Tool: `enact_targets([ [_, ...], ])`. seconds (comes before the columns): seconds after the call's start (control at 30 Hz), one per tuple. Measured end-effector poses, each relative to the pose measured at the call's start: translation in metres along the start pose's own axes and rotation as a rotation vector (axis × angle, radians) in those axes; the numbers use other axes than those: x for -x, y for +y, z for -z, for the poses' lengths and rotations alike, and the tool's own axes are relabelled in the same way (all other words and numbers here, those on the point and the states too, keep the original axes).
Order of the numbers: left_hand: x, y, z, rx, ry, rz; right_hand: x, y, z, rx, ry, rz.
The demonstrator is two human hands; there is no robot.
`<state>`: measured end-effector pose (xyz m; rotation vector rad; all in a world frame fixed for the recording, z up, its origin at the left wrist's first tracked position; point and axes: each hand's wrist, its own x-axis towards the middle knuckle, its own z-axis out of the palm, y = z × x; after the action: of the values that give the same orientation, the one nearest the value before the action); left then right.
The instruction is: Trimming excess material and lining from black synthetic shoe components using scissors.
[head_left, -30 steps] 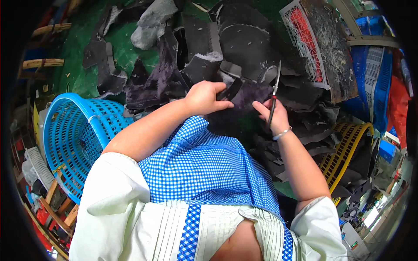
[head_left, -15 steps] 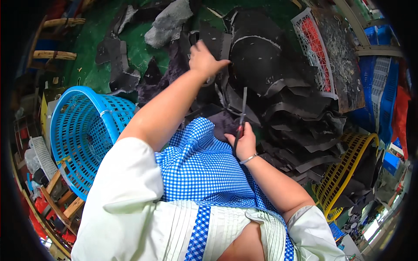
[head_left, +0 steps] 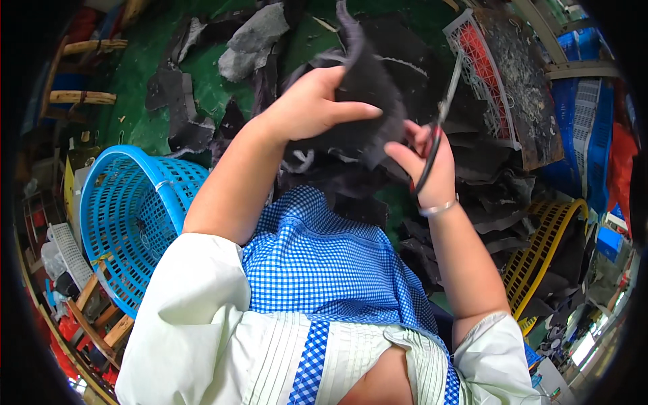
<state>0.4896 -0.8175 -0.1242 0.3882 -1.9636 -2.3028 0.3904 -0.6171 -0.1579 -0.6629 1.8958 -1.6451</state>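
My left hand (head_left: pixel 314 104) grips a dark grey piece of fabric (head_left: pixel 368 88) with a fuzzy edge, lifted above the work surface. Its thumb lies across the front of the cloth and the other fingers are behind it. In my right hand (head_left: pixel 435 165) is a pair of scissors (head_left: pixel 442 111) with dark red-and-black handles, blades pointing up and away from me. The right thumb and fingertips are close to the fabric's right edge; whether they touch it I cannot tell. Beneath and beyond lie more dark fabric pieces (head_left: pixel 472 152), layered in a heap on the right.
A blue plastic basket (head_left: pixel 172 196) leans at the left, and a yellow basket (head_left: pixel 540 250) stands at the right. Light grey fuzzy fabric (head_left: pixel 253 44) and dark scraps (head_left: pixel 179 101) lie on the green surface (head_left: pixel 128 128). A worn board (head_left: pixel 523 88) stands beside a red-and-white crate (head_left: pixel 482 67).
My left hand has picked up a dark fabric piece and drawn it nearer. My right hand, with the scissors, has moved up and right, close to the fabric's edge.
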Motion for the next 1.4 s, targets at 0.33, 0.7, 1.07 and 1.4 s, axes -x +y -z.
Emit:
enact_targets([
  [0.33,0.010,-0.030,0.016,0.568,-0.517,-0.312,-0.022,-0.100,-0.004,-0.354,0.090,0.122],
  [0.7,-0.008,-0.047,0.027,1.023,-0.096,0.189,0.017,-0.021,-0.004,0.265,-0.287,-0.029],
  [1.07,0.023,-0.033,0.044,0.127,0.106,0.102,0.018,-0.006,0.036,-0.145,-0.500,-0.623],
  [1.4,0.025,-0.028,0.048,0.322,-0.092,-0.153,-0.003,-0.047,0.046,0.017,-0.945,-0.666],
])
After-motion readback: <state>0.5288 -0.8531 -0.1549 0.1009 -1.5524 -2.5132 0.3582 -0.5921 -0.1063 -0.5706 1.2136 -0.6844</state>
